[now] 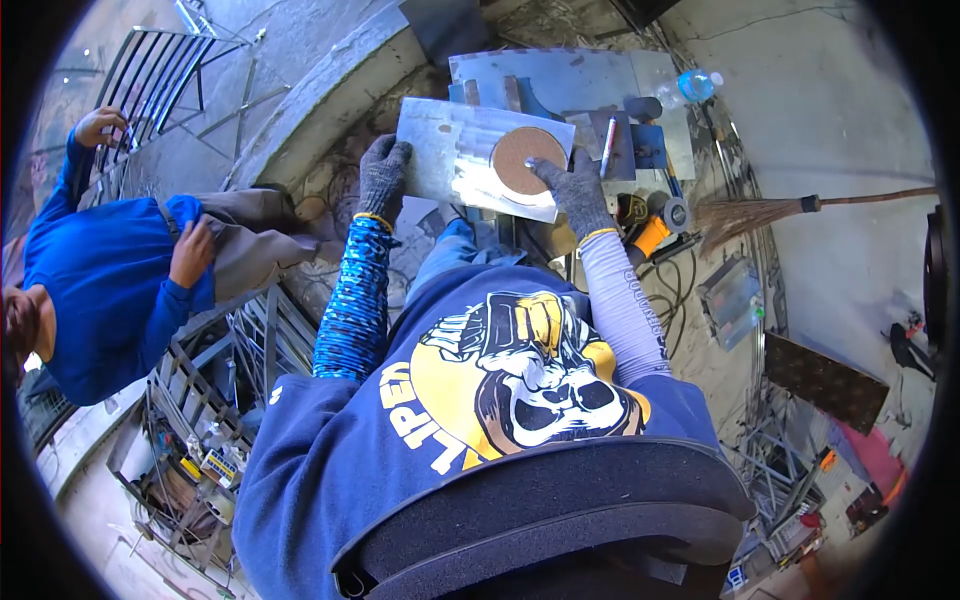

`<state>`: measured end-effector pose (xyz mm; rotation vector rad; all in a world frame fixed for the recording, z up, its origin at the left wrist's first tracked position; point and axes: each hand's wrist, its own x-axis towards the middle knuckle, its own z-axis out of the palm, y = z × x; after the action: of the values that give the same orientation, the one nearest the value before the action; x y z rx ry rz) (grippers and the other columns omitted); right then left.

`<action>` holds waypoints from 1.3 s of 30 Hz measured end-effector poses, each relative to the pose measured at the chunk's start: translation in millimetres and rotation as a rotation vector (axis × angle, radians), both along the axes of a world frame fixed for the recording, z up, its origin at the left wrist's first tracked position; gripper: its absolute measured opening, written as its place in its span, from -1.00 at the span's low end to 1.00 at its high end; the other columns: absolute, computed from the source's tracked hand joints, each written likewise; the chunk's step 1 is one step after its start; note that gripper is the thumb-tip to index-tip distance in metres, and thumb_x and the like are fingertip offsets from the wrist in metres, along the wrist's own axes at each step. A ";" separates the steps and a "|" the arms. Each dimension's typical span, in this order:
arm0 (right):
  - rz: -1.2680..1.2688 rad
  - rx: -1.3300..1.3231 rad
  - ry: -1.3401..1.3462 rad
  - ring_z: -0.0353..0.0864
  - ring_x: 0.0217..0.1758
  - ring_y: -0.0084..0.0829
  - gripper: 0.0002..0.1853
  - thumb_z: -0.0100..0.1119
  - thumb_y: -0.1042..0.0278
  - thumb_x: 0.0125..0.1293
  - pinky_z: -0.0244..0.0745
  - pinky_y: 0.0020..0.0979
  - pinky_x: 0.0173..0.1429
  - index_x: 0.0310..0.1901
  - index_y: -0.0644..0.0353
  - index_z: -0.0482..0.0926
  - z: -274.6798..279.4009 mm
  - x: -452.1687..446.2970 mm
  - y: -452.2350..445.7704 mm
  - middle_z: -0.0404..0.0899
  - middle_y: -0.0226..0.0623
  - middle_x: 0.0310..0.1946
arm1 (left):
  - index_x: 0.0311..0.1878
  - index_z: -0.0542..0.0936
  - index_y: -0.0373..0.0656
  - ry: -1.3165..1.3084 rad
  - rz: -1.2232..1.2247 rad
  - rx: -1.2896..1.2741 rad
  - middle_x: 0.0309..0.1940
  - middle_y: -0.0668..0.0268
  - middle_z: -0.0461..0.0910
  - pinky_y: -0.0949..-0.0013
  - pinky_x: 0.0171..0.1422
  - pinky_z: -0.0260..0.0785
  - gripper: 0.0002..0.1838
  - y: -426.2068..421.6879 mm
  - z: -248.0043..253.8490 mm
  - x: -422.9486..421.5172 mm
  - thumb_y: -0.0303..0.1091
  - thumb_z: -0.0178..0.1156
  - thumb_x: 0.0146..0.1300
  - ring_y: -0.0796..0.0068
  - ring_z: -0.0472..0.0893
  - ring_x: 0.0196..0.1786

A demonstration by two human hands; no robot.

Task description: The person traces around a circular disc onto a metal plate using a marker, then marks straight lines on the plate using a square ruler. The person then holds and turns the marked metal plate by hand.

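Note:
My left hand (384, 182), in a grey glove, grips the left edge of a shiny rectangular metal sheet (430, 150). On the sheet's right part lies a round brown disc (520, 165). My right hand (578, 190), also gloved, holds the sheet's right edge, with its thumb pressed on the disc. Behind the sheet is a work surface with larger metal plates (560, 68). A white marker (608, 146) rests on a dark plate just right of the sheet. An orange and black angle grinder (652, 237) is to the right of my right hand.
A person in a blue top (110, 280) stands at the left. A water bottle (697, 87) lies at the back right, above a straw broom (740, 213). Metal frames (150, 80) stand at the upper left, and cables lie near the grinder. A brown board (825, 380) is at the right.

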<state>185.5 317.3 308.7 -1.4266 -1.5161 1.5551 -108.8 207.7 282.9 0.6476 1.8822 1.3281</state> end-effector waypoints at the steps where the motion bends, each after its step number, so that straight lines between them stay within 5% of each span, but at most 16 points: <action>1: 0.034 0.011 0.002 0.66 0.00 -0.42 -0.44 0.53 0.28 0.14 0.57 -0.37 0.10 0.13 0.35 0.57 3.0 -0.6 0.5 0.68 -0.17 -0.02 | 0.01 0.66 -0.34 0.015 -0.007 0.003 -0.18 0.24 0.70 0.38 0.00 0.46 -0.71 1.2 -0.4 -1.5 -0.39 0.22 0.29 0.46 0.60 -0.16; 8: 0.098 -0.044 -0.043 0.69 -0.07 -0.29 -0.49 0.47 0.23 0.15 0.60 -0.30 0.06 0.08 0.32 0.59 -1.4 25.1 4.9 0.69 -0.12 -0.08 | 0.02 0.66 -0.33 -0.035 0.013 -0.026 -0.23 0.29 0.69 0.40 -0.03 0.47 -0.71 9.9 6.6 -0.4 -0.40 0.23 0.28 0.49 0.60 -0.19; 14: -0.391 0.019 -0.074 0.66 -0.03 -0.37 -0.53 0.35 0.38 0.11 0.57 -0.32 0.07 0.09 0.30 0.59 18.4 128.5 11.8 0.66 -0.21 -0.03 | 0.00 0.67 -0.34 0.041 -0.003 -0.023 -0.23 0.30 0.69 0.39 -0.06 0.47 -0.71 14.3 9.2 -12.7 -0.39 0.22 0.28 0.51 0.60 -0.21; 17: -0.439 0.021 -0.052 0.65 0.00 -0.36 -0.52 0.30 0.46 0.13 0.57 -0.30 0.12 0.14 0.29 0.56 -0.3 181.5 13.0 0.65 -0.22 0.00 | 0.00 0.67 -0.34 0.021 0.021 -0.009 -0.23 0.29 0.69 0.40 -0.06 0.47 -0.71 16.2 14.1 -12.9 -0.38 0.21 0.28 0.51 0.60 -0.20; 19: -0.469 -0.059 0.259 0.63 0.09 -0.27 -0.45 0.26 0.50 0.10 0.58 -0.24 0.18 0.21 0.29 0.53 -10.6 196.6 9.3 0.62 -0.14 0.04 | 0.00 0.67 -0.34 0.008 0.011 -0.009 -0.22 0.29 0.69 0.40 -0.05 0.47 -0.71 18.3 15.9 -10.5 -0.38 0.21 0.28 0.50 0.60 -0.20; 22: -0.461 -0.128 0.439 0.61 0.14 -0.23 -0.43 0.22 0.54 0.12 0.55 -0.22 0.25 0.25 0.29 0.49 16.5 148.8 0.1 0.59 -0.14 0.09 | 0.00 0.66 -0.34 -0.004 -0.008 -0.007 -0.22 0.28 0.69 0.39 -0.05 0.47 -0.71 19.1 20.2 -6.0 -0.39 0.21 0.28 0.49 0.60 -0.20; 30: 0.004 0.069 0.081 0.66 0.04 -0.33 -0.46 0.39 0.36 0.16 0.57 -0.34 0.16 0.18 0.30 0.52 30.4 8.9 -5.6 0.63 -0.19 0.01 | 0.02 0.65 -0.35 -0.103 -0.035 0.031 -0.22 0.26 0.69 0.37 -0.03 0.47 -0.71 22.1 26.4 11.1 -0.40 0.22 0.29 0.46 0.61 -0.20; 33: -0.028 -0.109 0.190 0.67 0.01 -0.33 -0.47 0.36 0.34 0.17 0.57 -0.36 0.14 0.18 0.31 0.51 44.2 -2.3 -13.6 0.65 -0.17 -0.01 | 0.01 0.65 -0.35 -0.056 -0.040 0.005 -0.21 0.26 0.70 0.36 -0.02 0.48 -0.71 17.4 27.9 9.6 -0.40 0.22 0.29 0.46 0.61 -0.19; 37: 0.042 -0.054 0.085 0.65 0.01 -0.33 -0.50 0.34 0.34 0.16 0.56 -0.35 0.14 0.15 0.32 0.54 24.1 25.3 -3.2 0.65 -0.16 -0.02 | 0.01 0.66 -0.34 -0.041 -0.001 0.011 -0.20 0.25 0.70 0.36 -0.02 0.49 -0.72 11.8 20.9 -1.5 -0.39 0.22 0.30 0.47 0.61 -0.18; 39: -0.115 -0.027 0.005 0.63 0.02 -0.33 -0.52 0.34 0.35 0.13 0.54 -0.33 0.14 0.11 0.32 0.57 23.9 60.6 -1.9 0.64 -0.16 -0.02 | 0.01 0.66 -0.35 -0.022 0.031 0.007 -0.20 0.27 0.69 0.38 -0.04 0.49 -0.72 10.6 19.8 -9.8 -0.40 0.21 0.30 0.48 0.61 -0.20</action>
<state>246.1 315.5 332.6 -1.4972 -1.3891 1.5143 -118.6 218.3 302.8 0.6073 1.8781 1.3563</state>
